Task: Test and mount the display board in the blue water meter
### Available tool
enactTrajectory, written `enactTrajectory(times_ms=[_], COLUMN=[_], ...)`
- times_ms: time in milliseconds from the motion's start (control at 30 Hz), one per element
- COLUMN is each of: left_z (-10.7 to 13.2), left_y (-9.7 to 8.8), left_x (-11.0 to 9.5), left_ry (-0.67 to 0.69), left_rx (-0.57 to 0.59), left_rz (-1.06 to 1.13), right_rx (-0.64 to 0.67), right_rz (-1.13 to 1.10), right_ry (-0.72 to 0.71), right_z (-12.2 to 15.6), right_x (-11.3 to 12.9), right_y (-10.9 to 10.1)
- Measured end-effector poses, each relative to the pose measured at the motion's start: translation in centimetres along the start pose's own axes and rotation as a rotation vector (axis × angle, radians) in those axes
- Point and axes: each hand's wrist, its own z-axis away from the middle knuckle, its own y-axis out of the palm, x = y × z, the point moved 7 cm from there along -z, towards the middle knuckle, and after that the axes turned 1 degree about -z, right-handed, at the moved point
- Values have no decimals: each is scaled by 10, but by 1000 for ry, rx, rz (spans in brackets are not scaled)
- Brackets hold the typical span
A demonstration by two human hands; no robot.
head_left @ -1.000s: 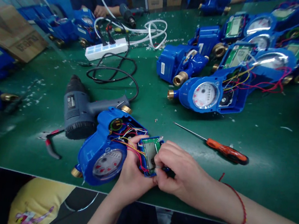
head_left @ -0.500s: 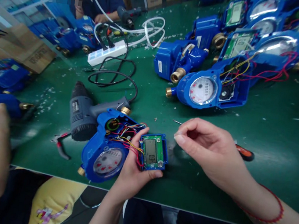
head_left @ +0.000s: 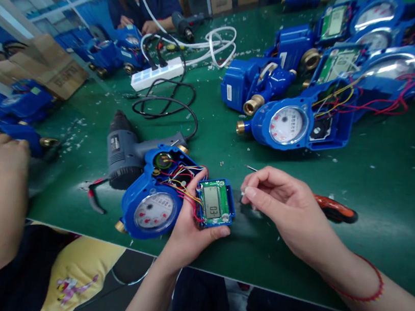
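Observation:
My left hand (head_left: 189,230) grips a small green circuit board with an LCD (head_left: 216,204) in a blue frame, joined by red and yellow wires to an open blue water meter (head_left: 155,197) lying near the table's front edge. My right hand (head_left: 288,210) hovers just right of the board, thumb and forefinger pinched on a tiny pale bit I cannot make out. An orange-handled screwdriver (head_left: 335,209) lies on the green mat behind my right hand, partly hidden by it.
A grey heat gun (head_left: 127,149) and red-handled pliers (head_left: 95,199) lie left of the meter. Several more open blue meters (head_left: 293,124) crowd the back right. A white power strip (head_left: 157,74) with cables sits at the back. A co-worker's hand (head_left: 1,152) works at the left.
My right hand lifted off the LCD board and drew away to the right, pinched. The left hand keeps hold of the board, whose display now shows. The co-worker's hand came into view at left.

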Motion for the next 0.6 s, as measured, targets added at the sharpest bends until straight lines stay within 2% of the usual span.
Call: enactTrajectory(times_ms=[233,600], left_z=[0,-1], left_y=[-6,-6], left_x=[8,8], left_ry=[50,57], left_rx=[-71,-108], left_rz=[20,49], right_rx=[28,15], right_rz=[-121,-71], right_ry=[109,151], right_z=[0,2], right_x=[-11,-13], right_y=[5,5])
